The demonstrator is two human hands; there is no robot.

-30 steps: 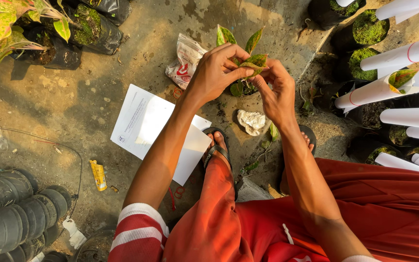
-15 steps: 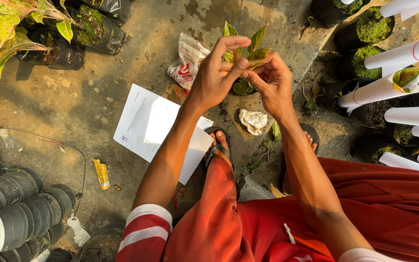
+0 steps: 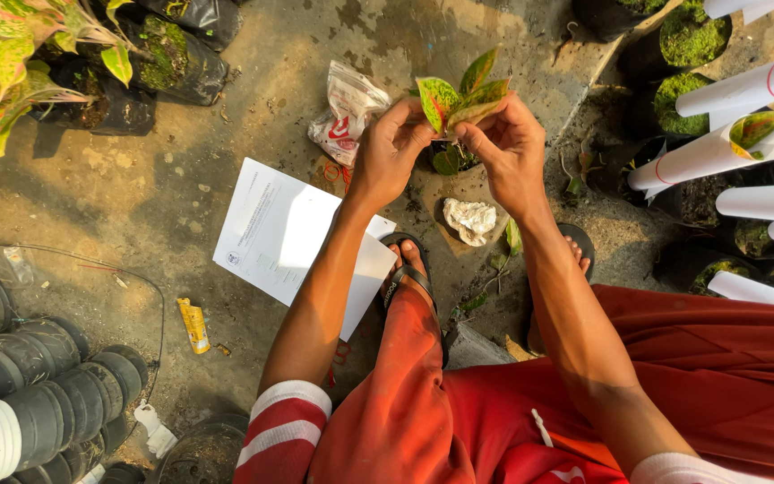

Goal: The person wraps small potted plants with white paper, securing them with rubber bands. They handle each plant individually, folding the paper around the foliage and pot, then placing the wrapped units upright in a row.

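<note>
The small plant cutting (image 3: 463, 94) is held up above the concrete floor (image 3: 226, 134), between both hands. The left hand (image 3: 393, 148) pinches its lower leaf from the left, and the right hand (image 3: 505, 148) pinches the stem base from the right, each grip closed on it. Its leaves are green, mottled with pink-red and yellow, fanning upward. A white paper sheet (image 3: 284, 237) lies below, beside the left forearm.

Light: bright, warm sunlight falling from the upper right.
Glare: the paper sheet (image 3: 293, 237) and white cones (image 3: 745, 90) are nearly washed out.
Shadows: hard and dark across the ground (image 3: 136, 215), deepest at the lower left.
Focus: sharp at centre.
Edges: wide-angle bending, stacked pots (image 3: 20, 394) slightly soft.
</note>
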